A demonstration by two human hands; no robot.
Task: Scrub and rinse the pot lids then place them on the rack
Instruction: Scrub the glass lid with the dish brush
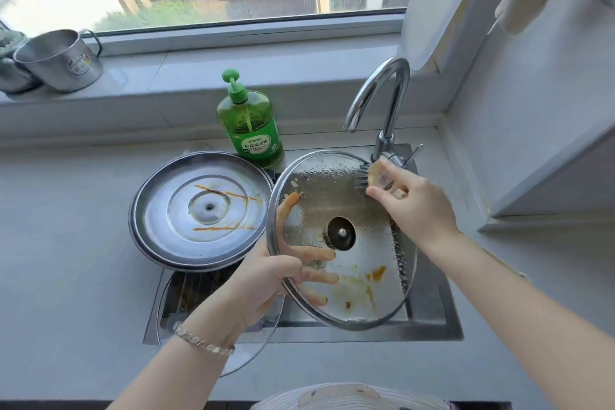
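Observation:
A glass pot lid (352,283) with a steel rim is held tilted over the sink (432,316), its underside up and smeared with orange-brown sauce. My left hand (266,280) grips its left rim, fingers showing through the glass. My right hand (412,200) holds a dish brush (369,176) whose dark bristles touch the lid's upper right. A steel lid (199,210) with sauce streaks lies upside down over the sink's left corner. Another glass lid (186,303) lies below it, partly hidden by my left arm.
A green dish soap bottle (249,123) stands behind the sink. The chrome tap (382,103) curves over the sink's back right. Steel mugs (60,60) sit on the windowsill at the left. A wall and a ledge close in on the right.

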